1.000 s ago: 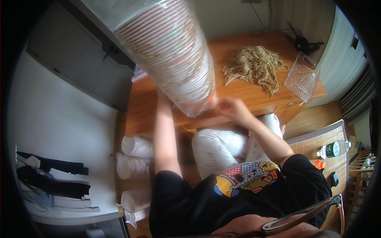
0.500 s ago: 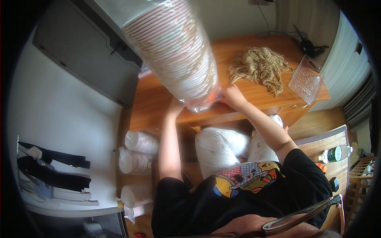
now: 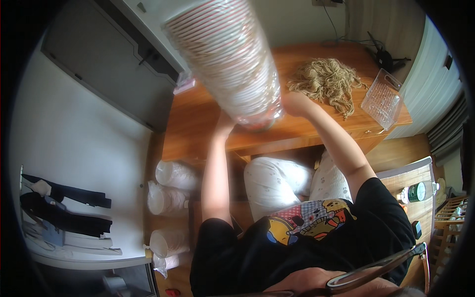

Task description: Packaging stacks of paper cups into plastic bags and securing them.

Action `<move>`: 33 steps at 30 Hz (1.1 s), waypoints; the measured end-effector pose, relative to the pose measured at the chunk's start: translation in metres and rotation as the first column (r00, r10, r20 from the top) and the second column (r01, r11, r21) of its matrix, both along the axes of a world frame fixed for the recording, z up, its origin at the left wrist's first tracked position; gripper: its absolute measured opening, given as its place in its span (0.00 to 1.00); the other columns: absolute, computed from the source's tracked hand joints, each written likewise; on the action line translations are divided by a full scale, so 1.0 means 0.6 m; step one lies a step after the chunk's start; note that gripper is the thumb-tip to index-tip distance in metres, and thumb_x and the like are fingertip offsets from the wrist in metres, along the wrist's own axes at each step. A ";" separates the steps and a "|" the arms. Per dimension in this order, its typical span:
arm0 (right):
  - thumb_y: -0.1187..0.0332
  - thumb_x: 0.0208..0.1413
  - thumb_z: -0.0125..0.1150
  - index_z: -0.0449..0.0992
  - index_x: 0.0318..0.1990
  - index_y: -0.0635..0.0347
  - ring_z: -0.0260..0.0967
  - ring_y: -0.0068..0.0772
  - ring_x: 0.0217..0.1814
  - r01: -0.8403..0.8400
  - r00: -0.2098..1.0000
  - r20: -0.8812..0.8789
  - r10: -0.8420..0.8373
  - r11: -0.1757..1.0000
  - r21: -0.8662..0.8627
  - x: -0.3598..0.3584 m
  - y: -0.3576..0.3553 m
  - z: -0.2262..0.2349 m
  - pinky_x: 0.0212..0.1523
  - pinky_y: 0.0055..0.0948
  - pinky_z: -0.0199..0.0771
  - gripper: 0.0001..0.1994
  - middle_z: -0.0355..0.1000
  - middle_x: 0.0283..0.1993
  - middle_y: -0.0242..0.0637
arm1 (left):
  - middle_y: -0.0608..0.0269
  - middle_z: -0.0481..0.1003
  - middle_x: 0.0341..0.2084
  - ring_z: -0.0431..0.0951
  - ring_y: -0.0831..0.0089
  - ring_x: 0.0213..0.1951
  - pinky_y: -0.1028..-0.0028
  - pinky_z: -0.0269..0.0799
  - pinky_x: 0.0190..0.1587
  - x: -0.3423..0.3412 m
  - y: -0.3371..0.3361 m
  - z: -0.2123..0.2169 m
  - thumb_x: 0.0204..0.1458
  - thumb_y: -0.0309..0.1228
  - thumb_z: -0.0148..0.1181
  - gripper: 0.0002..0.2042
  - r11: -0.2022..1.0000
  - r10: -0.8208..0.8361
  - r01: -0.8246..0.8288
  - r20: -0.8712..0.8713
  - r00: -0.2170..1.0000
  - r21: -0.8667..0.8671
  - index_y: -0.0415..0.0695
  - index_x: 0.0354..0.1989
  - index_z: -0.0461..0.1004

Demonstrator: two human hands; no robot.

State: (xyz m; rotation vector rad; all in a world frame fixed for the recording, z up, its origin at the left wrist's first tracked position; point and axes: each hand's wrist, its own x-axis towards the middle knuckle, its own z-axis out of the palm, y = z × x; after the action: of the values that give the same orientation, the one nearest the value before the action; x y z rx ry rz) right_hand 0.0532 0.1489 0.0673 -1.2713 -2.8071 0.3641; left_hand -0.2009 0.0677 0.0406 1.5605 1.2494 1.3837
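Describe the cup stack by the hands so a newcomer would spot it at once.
Start at the brown wooden desk. Over it, a tall stack of cups in clear plastic slants up to the picture's top, its lower end between the left hand and right hand. Unlike the wrapped stacks at lower left, it is at the hands.

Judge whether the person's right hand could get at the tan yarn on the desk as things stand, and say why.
Probably yes: the right hand appears close to the tan yarn, with nothing seen between them, though it would likely have to leave the wrapped stack of cups first.
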 end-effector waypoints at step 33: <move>0.71 0.50 0.55 0.79 0.45 0.49 0.69 0.49 0.53 0.238 0.865 -0.467 -0.184 0.970 0.059 0.089 -0.012 -0.083 0.57 0.44 0.62 0.15 0.76 0.43 0.41 | 0.51 0.77 0.35 0.78 0.61 0.38 0.66 0.72 0.40 -0.088 -0.054 -0.085 0.48 0.31 0.65 0.14 0.956 0.292 -0.248 -0.503 0.814 0.155 0.39 0.43 0.77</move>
State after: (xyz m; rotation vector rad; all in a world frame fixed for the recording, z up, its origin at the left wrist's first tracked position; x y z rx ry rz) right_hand 0.1063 0.1420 0.0177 -1.2544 -2.2365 0.4205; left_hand -0.2537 0.0351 -0.0106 1.9586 1.8204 1.2237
